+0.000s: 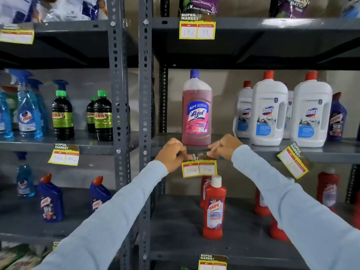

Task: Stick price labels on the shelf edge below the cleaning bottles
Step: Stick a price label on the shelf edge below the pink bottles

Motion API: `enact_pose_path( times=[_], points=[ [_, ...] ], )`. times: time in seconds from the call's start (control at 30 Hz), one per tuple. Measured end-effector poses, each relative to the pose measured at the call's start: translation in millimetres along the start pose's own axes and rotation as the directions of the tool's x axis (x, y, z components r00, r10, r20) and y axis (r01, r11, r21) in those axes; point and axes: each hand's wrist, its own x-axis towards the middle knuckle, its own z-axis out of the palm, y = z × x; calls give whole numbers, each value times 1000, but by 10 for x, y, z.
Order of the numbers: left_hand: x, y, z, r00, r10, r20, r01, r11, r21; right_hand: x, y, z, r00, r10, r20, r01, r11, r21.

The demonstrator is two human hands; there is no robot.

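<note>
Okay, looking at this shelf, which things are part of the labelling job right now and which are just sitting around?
In the job:
left hand
right hand
price label they press on
shelf edge
pink Lizol bottle above it

Just around:
white Domex bottles
red Harpic bottle
green-capped dark bottles
crooked label

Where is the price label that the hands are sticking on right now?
In the head view, the price label hangs at centre from the shelf edge, directly below the pink Lizol bottle, between the left hand and right hand.

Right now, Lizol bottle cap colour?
Purple-blue cap on the pink bottle; head view.
</note>
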Motion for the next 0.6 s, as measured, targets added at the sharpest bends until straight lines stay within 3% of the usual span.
enact_pose_path(
  times=[0.13, 0.2, 0.3, 0.4, 0.5, 0.6],
  points=[
    [-61, -28, 56, 1000, 13, -6, -13, 993, 115, -179, 164, 215, 990, -143, -1, 134, 929, -345],
    [-64, -38, 85, 999, 0, -40, 5, 991, 136, -246, 175, 341, 982, -170, -85, 123, 909, -398],
    [3, -28, 30, 998, -11, -61, 18, 992, 121, -206, 161, 319, 978, -91, -187, 39, 964, -261],
    [86, 20, -121, 997, -44, -67, 47, 998, 47, -106, 83, 197, 984, 65, -164, -68, 998, -13],
    [163, 72, -243, 992, -123, -42, 122, 992, -24, -17, -16, 103, 982, 146, -120, -144, 989, 21],
    [210, 85, -248, 984, -179, -23, 178, 982, -61, 44, -83, 102, 959, 211, -187, -217, 976, -12]
  ],
)
